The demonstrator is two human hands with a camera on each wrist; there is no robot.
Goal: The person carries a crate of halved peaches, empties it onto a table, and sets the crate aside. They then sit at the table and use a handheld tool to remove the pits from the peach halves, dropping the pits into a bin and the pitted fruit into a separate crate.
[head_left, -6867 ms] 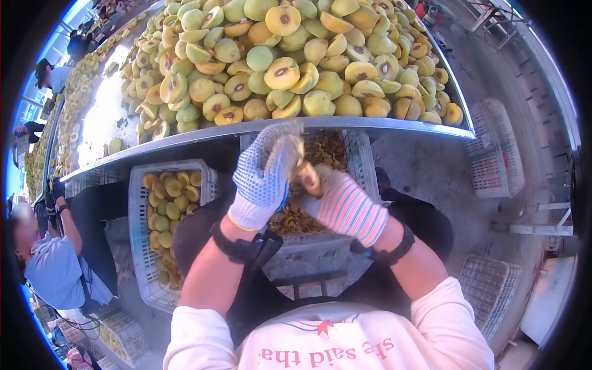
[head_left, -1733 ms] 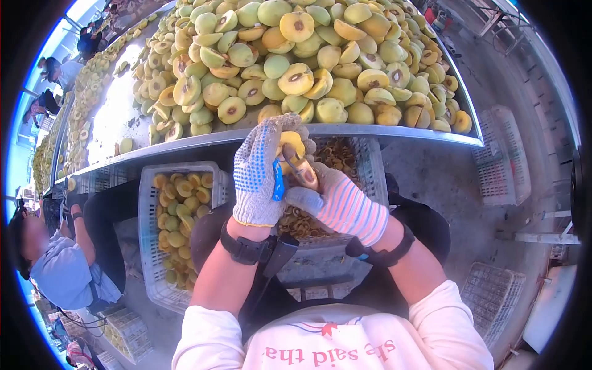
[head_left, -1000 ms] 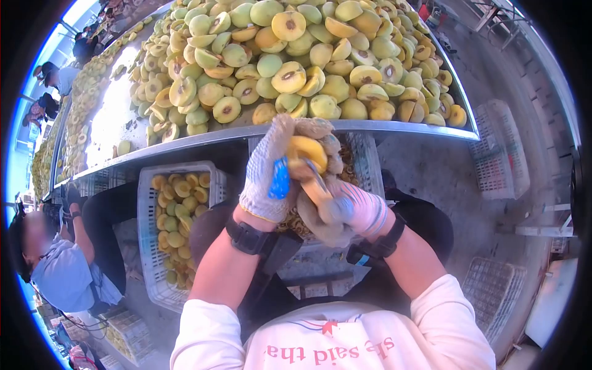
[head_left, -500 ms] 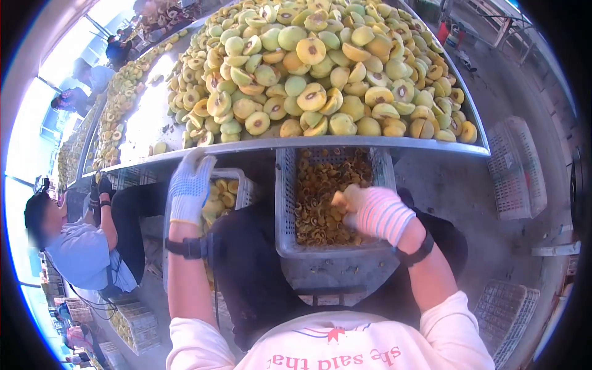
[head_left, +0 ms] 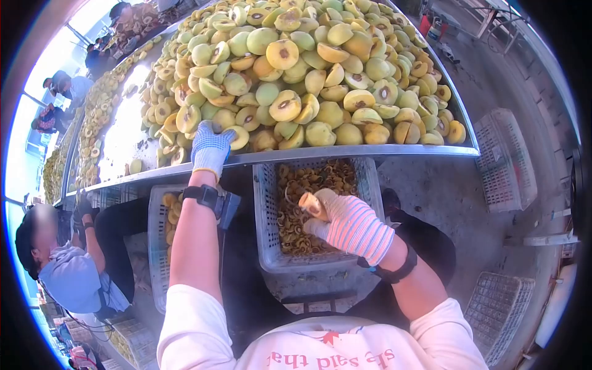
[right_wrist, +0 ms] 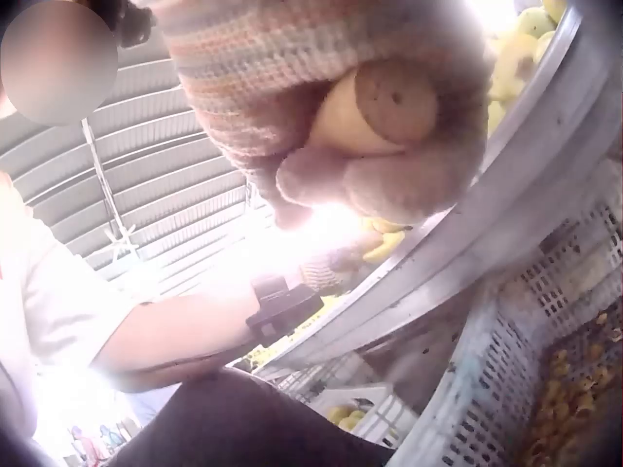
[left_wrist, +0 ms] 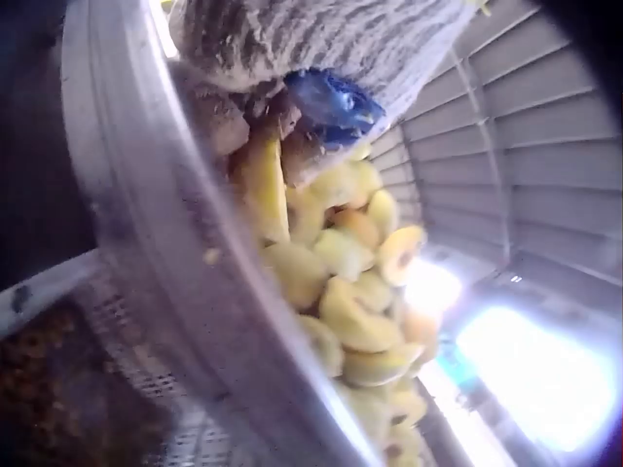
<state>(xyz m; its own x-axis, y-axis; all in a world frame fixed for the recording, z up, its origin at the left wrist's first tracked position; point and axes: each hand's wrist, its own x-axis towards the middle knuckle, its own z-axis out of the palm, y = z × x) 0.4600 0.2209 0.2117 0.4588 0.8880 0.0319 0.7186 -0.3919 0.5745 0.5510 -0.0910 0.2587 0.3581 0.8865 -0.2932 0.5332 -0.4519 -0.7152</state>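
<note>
My left hand (head_left: 211, 148), in a white knit glove with blue dots, is at the near edge of a heap of halved yellow-green peaches (head_left: 330, 114). In the left wrist view its fingertips pinch a peach half (left_wrist: 265, 185); the blue patch (left_wrist: 336, 105) shows on the glove beside it. My right hand (head_left: 357, 225), in a pink-striped glove, grips a pitting tool by its wooden handle (head_left: 312, 205) above the crate of scraps (head_left: 266, 228). The round end of that handle (right_wrist: 394, 102) pokes out of the curled fingers in the right wrist view; the blade is hidden.
A metal table rim (head_left: 351, 151) runs between the heap and my lap. At left stands a white crate (head_left: 158, 246) of peach halves, beside another seated person (head_left: 74, 277). Stacked crates (head_left: 502, 160) and a flat crate (head_left: 498, 314) lie on the floor at right.
The hands, together over a peach half with the tool a second ago, have parted. The left hand swung over the left crate, then up to the heap; the right keeps the tool above the scraps.
</note>
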